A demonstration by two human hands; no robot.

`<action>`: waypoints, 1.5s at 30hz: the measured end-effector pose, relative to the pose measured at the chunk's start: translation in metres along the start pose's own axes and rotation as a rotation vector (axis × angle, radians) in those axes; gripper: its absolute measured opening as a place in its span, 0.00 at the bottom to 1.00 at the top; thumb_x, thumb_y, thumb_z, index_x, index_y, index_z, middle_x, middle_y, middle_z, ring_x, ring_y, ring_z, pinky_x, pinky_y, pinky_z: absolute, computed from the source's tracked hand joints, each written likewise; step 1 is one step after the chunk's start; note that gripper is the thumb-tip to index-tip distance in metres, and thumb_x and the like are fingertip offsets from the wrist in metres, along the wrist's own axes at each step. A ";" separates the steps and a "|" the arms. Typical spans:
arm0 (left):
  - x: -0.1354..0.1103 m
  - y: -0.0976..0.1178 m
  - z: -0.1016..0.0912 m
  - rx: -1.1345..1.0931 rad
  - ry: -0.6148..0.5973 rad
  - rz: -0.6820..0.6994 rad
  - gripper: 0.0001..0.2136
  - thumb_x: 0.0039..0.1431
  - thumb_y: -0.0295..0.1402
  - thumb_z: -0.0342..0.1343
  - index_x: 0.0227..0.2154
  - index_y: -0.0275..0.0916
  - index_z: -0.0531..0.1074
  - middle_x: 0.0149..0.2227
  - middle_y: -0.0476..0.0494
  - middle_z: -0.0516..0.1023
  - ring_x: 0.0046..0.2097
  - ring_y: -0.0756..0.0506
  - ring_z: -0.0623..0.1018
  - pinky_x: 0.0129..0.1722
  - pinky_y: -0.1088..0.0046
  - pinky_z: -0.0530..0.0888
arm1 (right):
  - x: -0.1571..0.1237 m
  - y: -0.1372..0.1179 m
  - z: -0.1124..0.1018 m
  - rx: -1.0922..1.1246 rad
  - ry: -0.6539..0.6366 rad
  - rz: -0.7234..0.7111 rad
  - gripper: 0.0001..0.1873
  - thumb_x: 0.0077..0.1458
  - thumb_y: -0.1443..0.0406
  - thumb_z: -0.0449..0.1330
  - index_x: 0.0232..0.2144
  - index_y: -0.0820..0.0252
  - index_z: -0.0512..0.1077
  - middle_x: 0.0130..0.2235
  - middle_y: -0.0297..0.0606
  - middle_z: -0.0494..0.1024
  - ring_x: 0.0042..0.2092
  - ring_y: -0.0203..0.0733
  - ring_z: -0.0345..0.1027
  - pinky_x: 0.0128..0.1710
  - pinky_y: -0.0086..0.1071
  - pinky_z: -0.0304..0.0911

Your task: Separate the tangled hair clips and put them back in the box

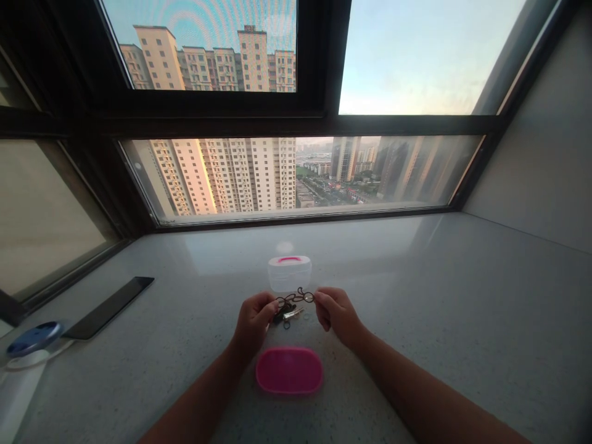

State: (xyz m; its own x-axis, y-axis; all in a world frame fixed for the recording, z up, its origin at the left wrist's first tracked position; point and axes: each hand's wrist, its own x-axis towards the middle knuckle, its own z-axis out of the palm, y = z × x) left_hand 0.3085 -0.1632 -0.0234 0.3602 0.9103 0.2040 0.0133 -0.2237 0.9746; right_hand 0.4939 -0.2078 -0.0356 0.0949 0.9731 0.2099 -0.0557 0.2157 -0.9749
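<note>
Both hands pinch a bunch of thin brown hair ties (pixel 296 297), stretched between them just above the sill. My left hand (pixel 255 317) closes its thumb and fingers on the left end. On the right end, my right hand (pixel 337 311) grips a loop between thumb and forefinger, its other fingers curled. Below lies a small pile of dark hair ties (pixel 280 313), partly hidden by my left hand. A slim, shiny hair clip (pixel 292 314) rests beside them. Nearest to me is a pink oval tray (pixel 289 371), seemingly with nothing in it.
Behind the hands stands a clear plastic box (pixel 289 274) with a pink handle. A dark tablet (pixel 111 308) lies at left, near a round blue object (pixel 34 338) and a white cable (pixel 60 350). The speckled sill (pixel 439 308) ends at a dark-framed window (pixel 324 126).
</note>
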 end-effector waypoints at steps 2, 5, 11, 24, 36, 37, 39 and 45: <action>0.000 0.001 0.000 -0.004 0.008 -0.002 0.11 0.49 0.34 0.52 0.16 0.35 0.65 0.13 0.55 0.58 0.18 0.55 0.58 0.18 0.79 0.54 | 0.000 -0.001 0.000 0.005 -0.003 0.000 0.20 0.53 0.58 0.52 0.14 0.58 0.56 0.11 0.23 0.54 0.12 0.27 0.48 0.10 0.23 0.41; 0.002 0.001 -0.003 -0.055 0.080 -0.002 0.11 0.49 0.33 0.51 0.15 0.36 0.64 0.13 0.56 0.57 0.17 0.55 0.56 0.18 0.79 0.53 | 0.001 -0.003 -0.002 0.030 0.039 -0.004 0.20 0.53 0.59 0.52 0.14 0.58 0.56 0.11 0.23 0.53 0.12 0.28 0.48 0.10 0.23 0.42; 0.010 -0.006 -0.015 -0.113 0.213 -0.017 0.09 0.50 0.35 0.53 0.20 0.35 0.68 0.17 0.54 0.64 0.20 0.54 0.62 0.20 0.80 0.59 | 0.007 0.000 -0.006 0.167 0.111 0.041 0.17 0.53 0.59 0.53 0.17 0.60 0.61 0.12 0.23 0.53 0.12 0.29 0.50 0.11 0.24 0.45; -0.002 0.005 0.005 0.076 -0.093 0.184 0.08 0.53 0.33 0.58 0.31 0.35 0.79 0.30 0.44 0.70 0.31 0.48 0.70 0.31 0.75 0.67 | -0.002 0.002 0.004 0.171 -0.259 0.154 0.13 0.52 0.61 0.57 0.24 0.66 0.72 0.14 0.28 0.63 0.16 0.29 0.56 0.15 0.24 0.46; -0.009 0.000 0.008 0.281 -0.099 0.283 0.07 0.57 0.32 0.53 0.32 0.36 0.74 0.29 0.45 0.73 0.31 0.49 0.70 0.32 0.75 0.67 | -0.006 0.003 0.011 -0.169 -0.309 0.098 0.09 0.48 0.67 0.54 0.26 0.65 0.74 0.16 0.28 0.65 0.16 0.28 0.58 0.16 0.21 0.54; -0.008 -0.001 0.007 0.281 -0.075 0.268 0.07 0.58 0.32 0.52 0.33 0.36 0.73 0.29 0.46 0.73 0.31 0.49 0.71 0.32 0.75 0.68 | -0.005 0.003 0.011 -0.162 -0.279 0.101 0.09 0.47 0.68 0.54 0.26 0.66 0.74 0.16 0.28 0.65 0.16 0.28 0.57 0.16 0.21 0.55; -0.007 -0.003 0.006 0.264 -0.038 0.227 0.07 0.58 0.33 0.51 0.33 0.36 0.71 0.28 0.46 0.74 0.31 0.48 0.72 0.32 0.75 0.69 | -0.004 0.003 0.011 -0.139 -0.231 0.095 0.10 0.45 0.69 0.54 0.25 0.66 0.75 0.17 0.28 0.66 0.17 0.28 0.57 0.16 0.22 0.56; -0.003 -0.006 0.005 0.176 -0.034 0.135 0.07 0.58 0.36 0.51 0.34 0.37 0.66 0.31 0.45 0.77 0.30 0.48 0.74 0.32 0.73 0.71 | -0.002 0.000 0.009 -0.075 -0.190 0.043 0.10 0.42 0.71 0.54 0.24 0.66 0.76 0.18 0.30 0.68 0.18 0.29 0.58 0.18 0.22 0.56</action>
State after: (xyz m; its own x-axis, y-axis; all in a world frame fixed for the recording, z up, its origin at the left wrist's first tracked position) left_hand 0.3120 -0.1666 -0.0303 0.4010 0.8562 0.3258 0.1246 -0.4033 0.9065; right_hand 0.4850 -0.2087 -0.0358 -0.0958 0.9806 0.1710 0.0187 0.1736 -0.9846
